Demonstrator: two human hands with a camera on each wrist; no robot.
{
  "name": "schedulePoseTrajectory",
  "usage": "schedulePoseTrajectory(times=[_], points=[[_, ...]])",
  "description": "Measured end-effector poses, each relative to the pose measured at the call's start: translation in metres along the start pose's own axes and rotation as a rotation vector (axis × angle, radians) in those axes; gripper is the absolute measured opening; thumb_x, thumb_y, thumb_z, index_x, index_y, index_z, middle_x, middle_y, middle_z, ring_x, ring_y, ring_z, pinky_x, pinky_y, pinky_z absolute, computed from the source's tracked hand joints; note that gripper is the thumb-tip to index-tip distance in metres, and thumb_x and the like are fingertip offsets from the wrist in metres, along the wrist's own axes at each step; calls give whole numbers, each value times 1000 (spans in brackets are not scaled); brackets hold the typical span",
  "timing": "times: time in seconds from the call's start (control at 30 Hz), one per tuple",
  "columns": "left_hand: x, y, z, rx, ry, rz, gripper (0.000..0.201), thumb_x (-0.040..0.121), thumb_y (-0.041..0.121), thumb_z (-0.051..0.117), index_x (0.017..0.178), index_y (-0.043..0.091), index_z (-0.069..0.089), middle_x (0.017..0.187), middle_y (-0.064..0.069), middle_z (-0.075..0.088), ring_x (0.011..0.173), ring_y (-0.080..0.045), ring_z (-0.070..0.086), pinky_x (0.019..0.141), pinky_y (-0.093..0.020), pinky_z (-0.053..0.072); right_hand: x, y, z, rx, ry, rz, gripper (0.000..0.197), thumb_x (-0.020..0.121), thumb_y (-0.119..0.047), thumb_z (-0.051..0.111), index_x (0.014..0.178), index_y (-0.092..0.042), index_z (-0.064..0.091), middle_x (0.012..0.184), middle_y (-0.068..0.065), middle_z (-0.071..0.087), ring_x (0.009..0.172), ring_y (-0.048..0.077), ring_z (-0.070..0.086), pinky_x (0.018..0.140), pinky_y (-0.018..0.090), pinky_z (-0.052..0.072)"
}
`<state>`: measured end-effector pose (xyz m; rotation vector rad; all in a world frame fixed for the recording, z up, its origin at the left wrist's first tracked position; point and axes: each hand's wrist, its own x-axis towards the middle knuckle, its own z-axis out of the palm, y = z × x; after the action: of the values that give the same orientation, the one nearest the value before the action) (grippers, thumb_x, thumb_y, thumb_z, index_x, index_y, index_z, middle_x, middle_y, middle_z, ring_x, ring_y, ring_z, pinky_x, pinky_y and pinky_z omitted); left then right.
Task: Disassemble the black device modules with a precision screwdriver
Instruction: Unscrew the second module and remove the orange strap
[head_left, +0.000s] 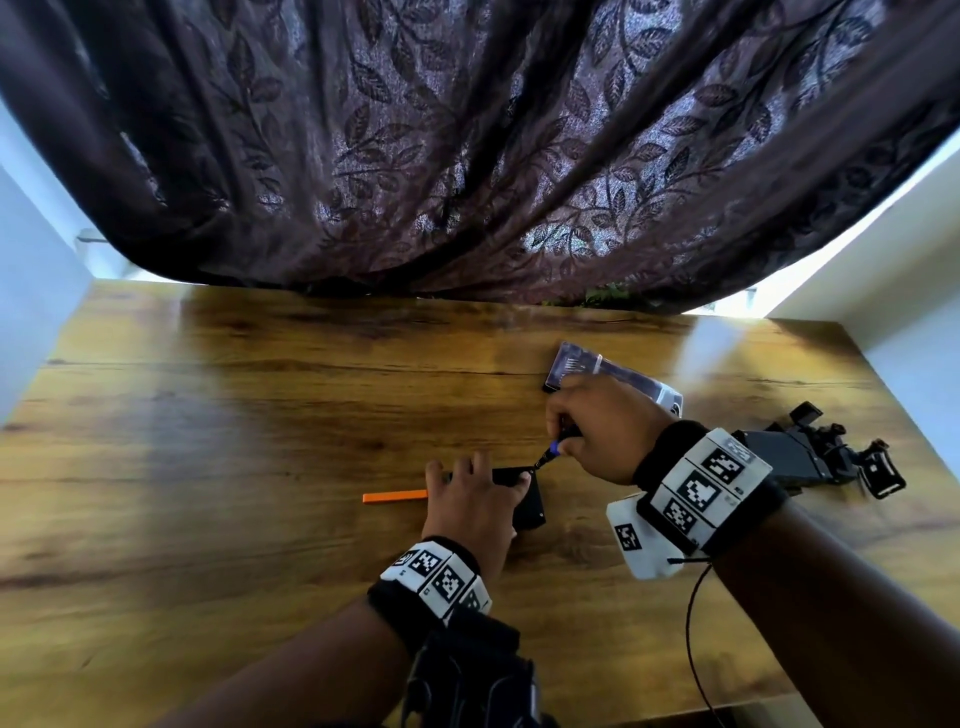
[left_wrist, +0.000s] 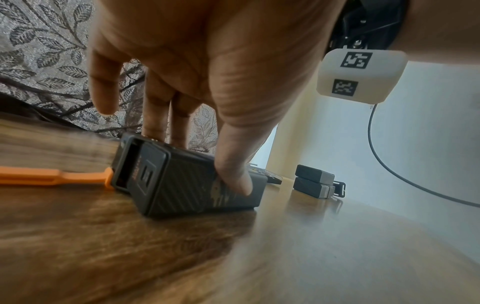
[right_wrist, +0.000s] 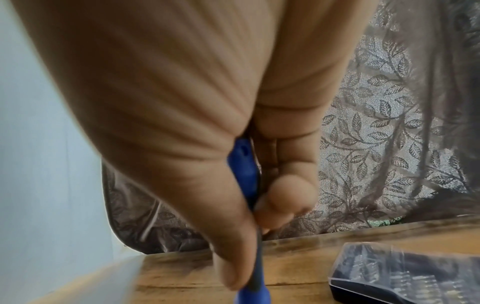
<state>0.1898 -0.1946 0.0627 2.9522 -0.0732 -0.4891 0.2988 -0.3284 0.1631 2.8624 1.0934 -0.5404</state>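
A black device module (head_left: 527, 501) (left_wrist: 187, 181) lies on the wooden table (head_left: 260, 415). My left hand (head_left: 470, 506) (left_wrist: 197, 156) grips it, thumb on its near side and fingers on its far edge. My right hand (head_left: 597, 431) (right_wrist: 249, 242) pinches a blue and black precision screwdriver (head_left: 551, 451) (right_wrist: 246, 174). The screwdriver slants down to the left, and its tip meets the module's upper right corner. The module's top face is hidden under my left hand in the head view.
An orange pry tool (head_left: 395, 497) (left_wrist: 52, 176) lies left of the module. A clear bit case (head_left: 613, 376) (right_wrist: 405, 273) sits behind my right hand. More black device parts (head_left: 821, 457) (left_wrist: 314, 181) lie at the right. A dark curtain (head_left: 467, 145) hangs over the table's far edge.
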Motion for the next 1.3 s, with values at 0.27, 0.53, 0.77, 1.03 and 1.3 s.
schedulePoseTrajectory(times=[0.27, 0.53, 0.77, 1.03, 1.3], points=[[1, -1, 1, -4, -5, 2, 65, 101, 42, 56, 157, 44, 23, 143, -12, 34, 132, -34, 37, 114, -62, 21, 4, -4, 5, -170, -28, 98, 40, 105, -44, 44, 90, -15, 67, 91, 4, 69, 85, 21, 65, 80, 38, 55], [0, 1, 3, 8, 20, 0, 65, 101, 44, 55, 156, 45, 22, 141, -11, 34, 129, -32, 38, 113, -60, 22, -5, -4, 4, 4, -4, -1, 13, 90, -16, 69, 98, -25, 64, 103, -11, 48, 92, 10, 52, 75, 23, 38], [0, -1, 2, 7, 7, 3, 65, 101, 42, 55, 157, 44, 22, 143, -12, 34, 131, -33, 37, 114, -61, 21, 6, -6, 2, -129, -6, 119, 35, 104, -41, 48, 90, -15, 66, 94, 5, 70, 89, 22, 65, 79, 35, 51], [0, -2, 2, -5, 5, 14, 65, 101, 42, 55, 157, 43, 22, 142, -12, 35, 131, -33, 37, 114, -62, 21, -3, 9, -1, 10, -55, 60, 24, 85, -12, 71, 105, -24, 65, 102, -15, 58, 87, 1, 56, 81, 24, 49], [2, -1, 3, 12, 7, 11, 65, 100, 43, 55, 156, 44, 22, 141, -12, 35, 130, -33, 38, 112, -60, 23, -2, -3, -2, -119, -70, 139, 36, 97, -46, 60, 73, -19, 60, 72, -3, 61, 75, 16, 64, 78, 37, 57]])
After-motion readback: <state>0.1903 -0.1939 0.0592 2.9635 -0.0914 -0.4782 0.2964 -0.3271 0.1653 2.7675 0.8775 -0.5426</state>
